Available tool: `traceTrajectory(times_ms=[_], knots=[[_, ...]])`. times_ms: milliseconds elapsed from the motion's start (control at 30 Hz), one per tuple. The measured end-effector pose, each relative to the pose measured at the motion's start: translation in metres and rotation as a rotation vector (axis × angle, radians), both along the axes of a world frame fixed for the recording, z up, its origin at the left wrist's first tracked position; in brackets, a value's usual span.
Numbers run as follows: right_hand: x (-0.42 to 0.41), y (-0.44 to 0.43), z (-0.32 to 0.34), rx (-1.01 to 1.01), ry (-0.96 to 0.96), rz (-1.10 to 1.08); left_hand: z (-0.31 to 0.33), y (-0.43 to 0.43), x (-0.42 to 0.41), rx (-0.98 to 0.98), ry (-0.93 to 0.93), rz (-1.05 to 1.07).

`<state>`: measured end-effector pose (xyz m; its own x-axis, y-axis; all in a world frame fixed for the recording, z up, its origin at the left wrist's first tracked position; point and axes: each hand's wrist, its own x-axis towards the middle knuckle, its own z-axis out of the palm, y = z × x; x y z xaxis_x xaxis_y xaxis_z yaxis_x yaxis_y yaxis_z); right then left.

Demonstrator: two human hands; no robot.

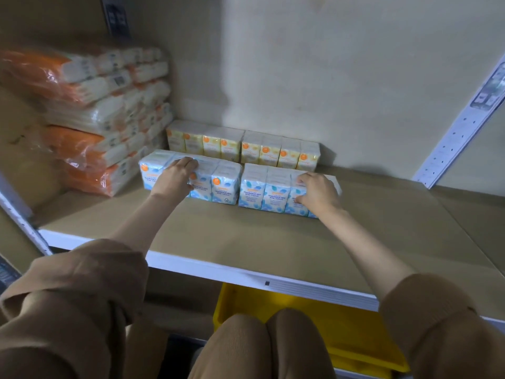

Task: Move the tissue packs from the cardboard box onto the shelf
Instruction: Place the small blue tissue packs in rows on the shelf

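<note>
You were crouched in front of a dim storage shelf (pixel 246 236) with a plain pale wall behind it and a white perforated upright (pixel 461 127) running up the right side. There was only the head view to go by.

Far left end of the shelf had a pile of orange-and-white wrapped packs (pixel 90 113) stacked up against the side. Along the back edge sat a row of yellow tissue packs (pixel 243 147), touching the wall as far as I could tell. Just in front of them were two blue tissue multipacks. Your left hand (pixel 175 176) was draped over the top of the left blue pack (pixel 207 181), fingers curled down over its back edge, so gripping or pressing it rather than pinching. Your right hand (pixel 318 194) was wrapped around the right end of the right blue pack (pixel 266 187), thumb at the front and fingers over the top. Both packs already sat flat on the board, with a narrow gap between them.

So I'd say you were at the placing and tidying bit, squaring the blue row up against the yellow one. The cardboard box wasn't in shot at all, so no idea how many packs were left. Under the shelf you could see a yellow bin (pixel 341 324) and your knees.

Next move, I reckon: close that gap, let go, then turn back to the box for more. Plenty of bare board toward the front edge and right end for them.
</note>
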<state>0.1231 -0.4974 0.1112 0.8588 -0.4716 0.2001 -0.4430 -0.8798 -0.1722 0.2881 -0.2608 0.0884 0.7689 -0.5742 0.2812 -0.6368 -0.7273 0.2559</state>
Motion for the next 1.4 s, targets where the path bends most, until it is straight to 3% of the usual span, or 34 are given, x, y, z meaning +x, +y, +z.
traceTrajectory(times_ms=[867, 1100, 1400], knots=[[0.09, -0.023, -0.013, -0.034, -0.106, -0.07, -0.002, -0.051, 0.095, -0.038, -0.057, 0.059], [0.085, -0.023, 0.004, 0.042, -0.003, -0.051, 0.018, -0.045, 0.085, 0.051, 0.031, 0.075], [0.062, 0.024, 0.02, 0.155, 0.029, 0.204, 0.035, 0.002, 0.033, 0.123, 0.07, 0.131]])
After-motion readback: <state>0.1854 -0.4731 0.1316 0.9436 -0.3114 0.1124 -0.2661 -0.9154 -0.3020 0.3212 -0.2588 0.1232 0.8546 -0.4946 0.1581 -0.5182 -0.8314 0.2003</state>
